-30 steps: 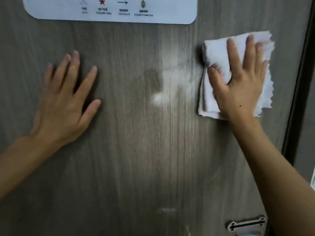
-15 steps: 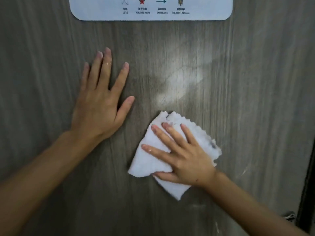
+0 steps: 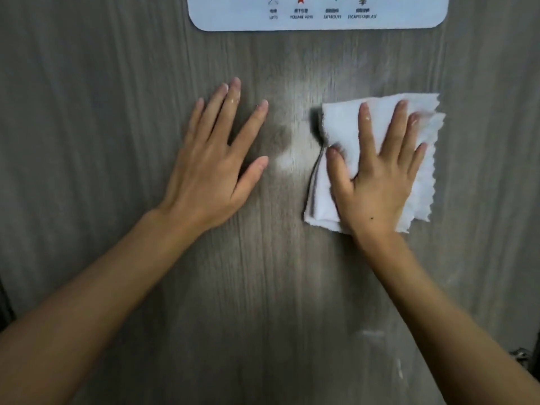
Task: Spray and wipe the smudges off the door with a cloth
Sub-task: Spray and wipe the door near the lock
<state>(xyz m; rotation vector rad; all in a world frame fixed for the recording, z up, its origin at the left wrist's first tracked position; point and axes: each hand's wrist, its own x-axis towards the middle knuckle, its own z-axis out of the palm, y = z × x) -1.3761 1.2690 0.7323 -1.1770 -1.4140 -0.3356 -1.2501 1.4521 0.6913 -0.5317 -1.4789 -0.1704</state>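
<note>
The right hand (image 3: 377,182) lies flat, fingers straight and spread, pressing a folded white cloth with pinked edges (image 3: 342,124) against the grey wood-grain door (image 3: 263,287), at about two o'clock from the middle of the view. The left hand (image 3: 213,168) is also flat and spread, bare on the door at about ten o'clock, holding nothing. Between the two hands sits a pale glossy patch (image 3: 287,162), probably glare or wet spray. At twelve o'clock hangs a white rounded sign with small icons (image 3: 318,16); faint whitish marks (image 3: 399,372) show at five o'clock. The cloth looks soft, light and limp, so it would likely bunch or slip unless held flat under the whole palm, pressed at its centre rather than pinched by an edge.
</note>
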